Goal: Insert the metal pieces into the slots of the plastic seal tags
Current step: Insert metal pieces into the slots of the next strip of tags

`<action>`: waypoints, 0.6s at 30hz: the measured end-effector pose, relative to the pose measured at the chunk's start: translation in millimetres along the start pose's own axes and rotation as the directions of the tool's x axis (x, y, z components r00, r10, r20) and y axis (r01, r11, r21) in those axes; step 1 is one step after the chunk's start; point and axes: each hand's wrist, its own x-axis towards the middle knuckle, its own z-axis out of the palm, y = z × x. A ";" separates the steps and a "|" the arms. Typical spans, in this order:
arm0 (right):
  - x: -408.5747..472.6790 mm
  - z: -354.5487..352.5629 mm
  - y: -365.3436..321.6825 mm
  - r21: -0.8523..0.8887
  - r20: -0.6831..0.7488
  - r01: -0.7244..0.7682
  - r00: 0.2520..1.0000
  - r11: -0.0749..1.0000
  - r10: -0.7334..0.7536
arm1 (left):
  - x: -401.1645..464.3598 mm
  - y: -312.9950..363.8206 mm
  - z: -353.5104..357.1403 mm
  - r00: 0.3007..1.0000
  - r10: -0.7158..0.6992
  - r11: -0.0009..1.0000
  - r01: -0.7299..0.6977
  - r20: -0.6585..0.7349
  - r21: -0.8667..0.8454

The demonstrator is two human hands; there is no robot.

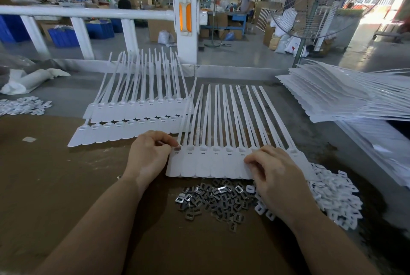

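Two tag sheets (133,117), fan (319,1), railing (84,11)

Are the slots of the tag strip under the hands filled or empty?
Mostly empty: the tag strip shows open white slots; fingers hide both end slots.

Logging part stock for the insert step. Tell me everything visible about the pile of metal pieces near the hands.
The metal pieces lie in a loose, flat heap on the brown cardboard sheet, just nearer the person than the row of seal tags. They are small, shiny grey, roughly rectangular stampings, each with a slotted opening, scattered at random angles and overlapping. On its right the heap meets a pile of white plastic caps. The right hand hovers over its right edge; contact cannot be told.
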 end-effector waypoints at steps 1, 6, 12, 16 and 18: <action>-0.1 0.0 -0.1 0.002 -0.003 0.001 1.000 1.000 -0.001 | -0.2 0.0 -0.3 1.000 -0.007 1.000 0.007 -0.001 -0.017; -0.2 -0.6 -0.3 -0.015 -0.009 0.021 1.000 1.000 -0.021 | 0.1 1.6 0.5 1.000 -0.015 1.000 0.015 0.016 -0.015; 1.0 -4.0 -5.2 -0.096 -0.064 0.109 0.991 0.989 -0.115 | -2.4 0.7 1.1 0.998 0.039 0.999 -0.040 0.056 0.004; 3.0 -7.2 -13.4 -0.035 -0.050 0.200 0.978 0.979 -0.201 | -4.6 0.5 2.3 0.988 0.125 0.989 -0.131 0.092 0.065; 2.1 -7.1 -17.9 0.044 -0.004 0.250 0.968 0.967 -0.250 | -5.1 0.4 2.5 0.985 0.143 0.985 -0.151 0.095 0.083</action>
